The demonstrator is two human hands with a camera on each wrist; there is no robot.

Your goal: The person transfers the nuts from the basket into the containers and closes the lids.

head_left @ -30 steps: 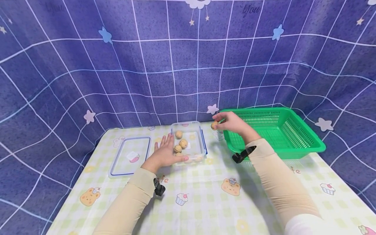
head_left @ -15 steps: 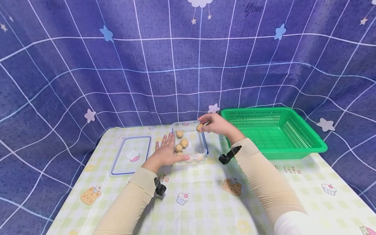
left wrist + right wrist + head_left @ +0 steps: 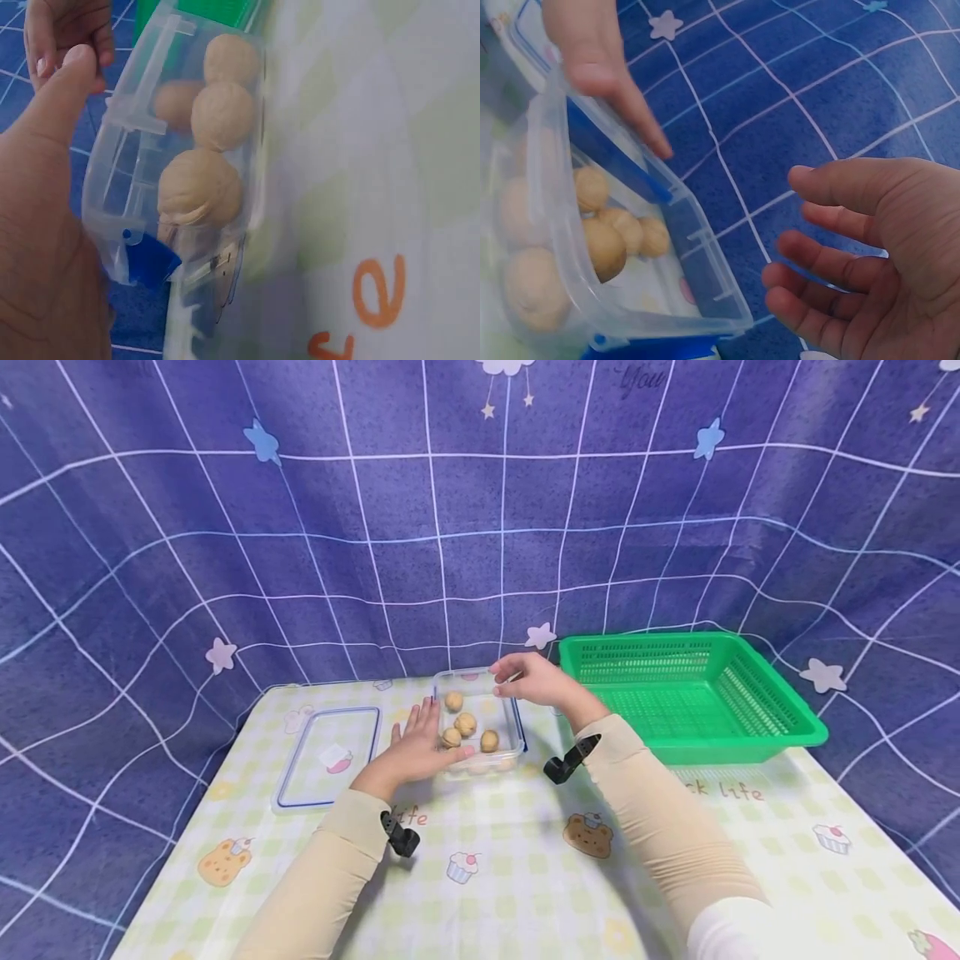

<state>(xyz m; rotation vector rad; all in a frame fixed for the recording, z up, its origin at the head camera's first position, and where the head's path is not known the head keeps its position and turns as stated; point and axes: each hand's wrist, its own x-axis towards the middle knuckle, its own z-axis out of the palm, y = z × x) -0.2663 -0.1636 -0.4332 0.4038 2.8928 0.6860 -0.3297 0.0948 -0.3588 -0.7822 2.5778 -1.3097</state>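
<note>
A clear plastic food box (image 3: 514,718) with blue side latches stands on the table, holding several walnuts (image 3: 465,724). Against its left side my left hand (image 3: 408,752) rests with straight fingers, the thumb lying along the near rim. My right hand (image 3: 534,681) hovers over the box's far right corner; its fingers are loosely bent and hold nothing, as the right wrist view shows. One walnut (image 3: 489,741) lies at the near side of the box, right of the others. Through the near wall (image 3: 142,124) in the left wrist view, more walnuts (image 3: 223,116) show.
A green plastic basket (image 3: 693,745) with slotted walls stands to the right, nothing visible inside. Left of the box lies its clear lid (image 3: 311,781) with a blue seal. A checked cloth (image 3: 517,868) covers the table; a blue curtain (image 3: 390,568) hangs behind.
My right hand has carried a walnut left from beside the basket to the box and let it go; another walnut now shows inside. My left hand has stayed at the box.
</note>
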